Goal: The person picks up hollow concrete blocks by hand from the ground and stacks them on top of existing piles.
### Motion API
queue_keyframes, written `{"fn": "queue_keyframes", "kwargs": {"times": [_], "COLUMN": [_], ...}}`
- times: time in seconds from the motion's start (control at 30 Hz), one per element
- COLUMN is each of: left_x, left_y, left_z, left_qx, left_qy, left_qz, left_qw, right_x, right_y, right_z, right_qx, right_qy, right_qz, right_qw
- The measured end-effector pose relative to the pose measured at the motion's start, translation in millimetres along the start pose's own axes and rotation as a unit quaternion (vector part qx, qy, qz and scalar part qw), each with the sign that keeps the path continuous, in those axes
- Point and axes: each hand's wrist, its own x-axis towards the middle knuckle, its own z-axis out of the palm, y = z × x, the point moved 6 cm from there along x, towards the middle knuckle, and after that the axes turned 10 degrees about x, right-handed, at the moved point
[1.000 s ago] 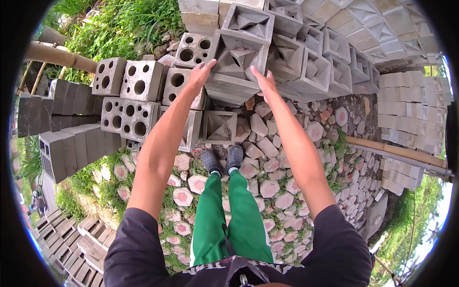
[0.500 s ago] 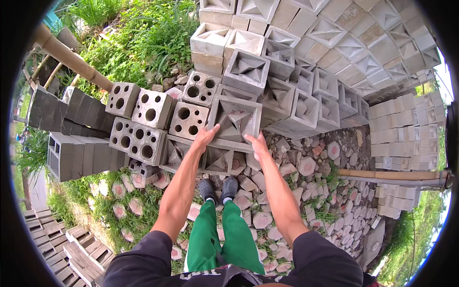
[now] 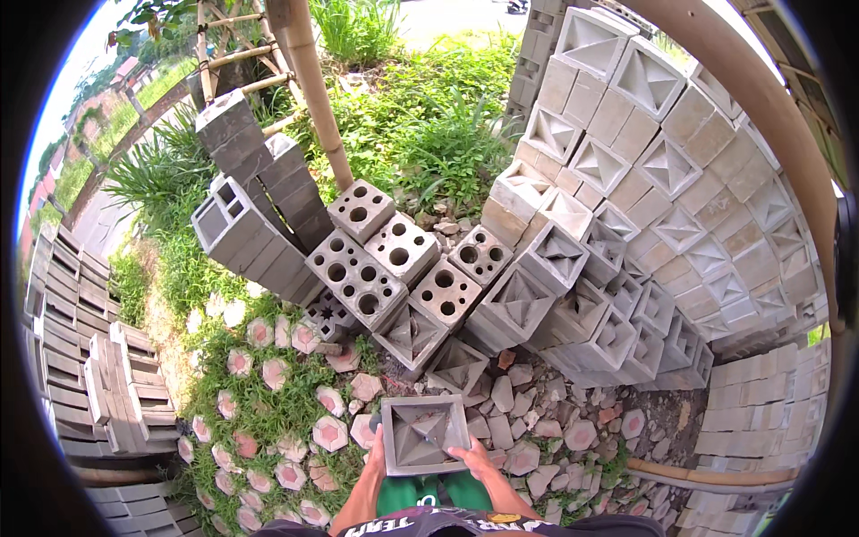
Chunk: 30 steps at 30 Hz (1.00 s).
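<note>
A grey concrete breeze block with a recessed, pyramid-like face [image 3: 424, 435] is held level in front of the person's body, above the green trousers [image 3: 403, 496], face up toward the camera. The left hand [image 3: 375, 449] grips its left side, and the right hand [image 3: 478, 458] grips its lower right corner, thumb over the rim; the two stand the block's width apart. Pale capital lettering [image 3: 385, 527] runs across the dark shirt [image 3: 428, 515], bent and partly cut off by the lower edge, with a small orange mark [image 3: 506, 517] to its right. A white mark [image 3: 429, 501] shows on the trousers, too small to read. Beyond the block stand round-holed concrete blocks [image 3: 356, 279], with a stack of grey breeze blocks [image 3: 586, 333] to their right. Hexagonal pavers [image 3: 329, 433] lie in grass to the left.
</note>
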Motion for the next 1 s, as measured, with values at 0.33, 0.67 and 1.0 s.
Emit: {"fn": "queue_keyframes", "kwargs": {"times": [0.33,0.67,1.0], "left_x": [-151,-299,-397], "left_y": [64,48,-23], "left_z": [-35,-162,-262], "left_qx": [-0.251,-0.273,-0.381], "left_qy": [0.086,0.367,0.473], "left_qz": [0.284,0.386,0.466], "left_qw": [0.921,0.801,0.644], "right_x": [-10,-17,-84], "right_y": [-73,36,170], "right_z": [177,390,539], "right_qx": [-0.075,-0.133,-0.305], "right_qy": [-0.215,-0.452,-0.576], "right_qz": [0.115,0.16,0.237], "right_qw": [0.967,0.867,0.72]}}
